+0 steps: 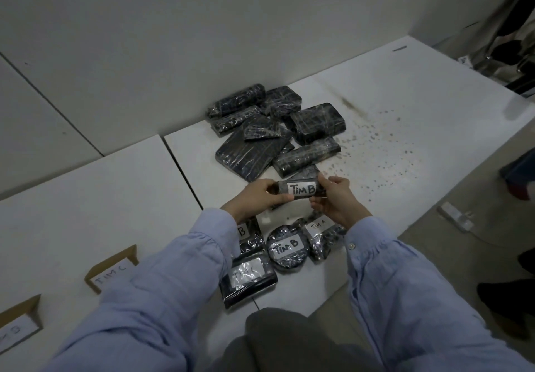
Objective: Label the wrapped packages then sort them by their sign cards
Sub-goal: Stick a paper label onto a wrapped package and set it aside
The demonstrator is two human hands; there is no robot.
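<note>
Here we hold the TIM B package (pixel 282 187) level above the white surface (pixel 390 105), left grip (pixel 254 198) and right grip (pixel 338 200) each clasping one end, its label (pixel 302 189) facing up, likely so we can read it against the sign cards (pixel 111 273) standing well apart on our left.

A plain office-style workroom: a spattered white desk (pixel 419 96) set against a bare white wall (pixel 173 24), a second white desk (pixel 101 198) butted to its left carrying cardboard sign cards (pixel 111 270), a power strip (pixel 455 217) on the grey floor (pixel 434 256) to its right.
</note>
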